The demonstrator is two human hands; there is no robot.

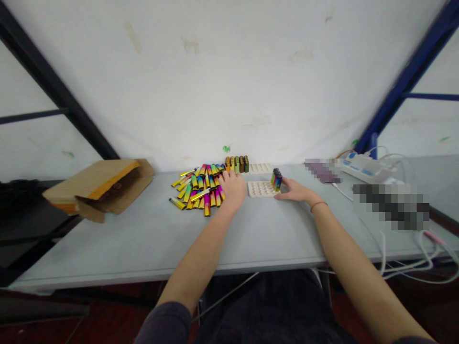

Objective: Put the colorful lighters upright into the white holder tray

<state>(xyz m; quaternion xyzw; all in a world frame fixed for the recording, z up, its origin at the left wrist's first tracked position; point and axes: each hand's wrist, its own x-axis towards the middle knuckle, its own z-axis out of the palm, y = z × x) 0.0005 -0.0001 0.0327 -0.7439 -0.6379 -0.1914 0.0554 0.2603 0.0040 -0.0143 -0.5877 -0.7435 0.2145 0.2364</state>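
Observation:
A heap of shiny rainbow-coloured lighters [195, 188] lies on the table, several overlapping. Over its right side reaches my left hand [234, 188], palm down with fingers apart; the fingertips are partly lost among the lighters. A white tray [260, 189] with rows of small holes sits in front of me. On its right end a few lighters [276, 180] stand upright, close together. Beside them is my right hand [294, 190], thumb and fingers spread, the thumb at the tray's front right corner. Whether its fingertips press on the lighters is hidden.
Behind, a second white tray [261, 167] adjoins a block of upright lighters [236, 164]. An opened cardboard box [103, 186] lies at the left. On the right are a power strip [369, 165], white cables [383, 253] and blurred-out items. A wall closes off the back.

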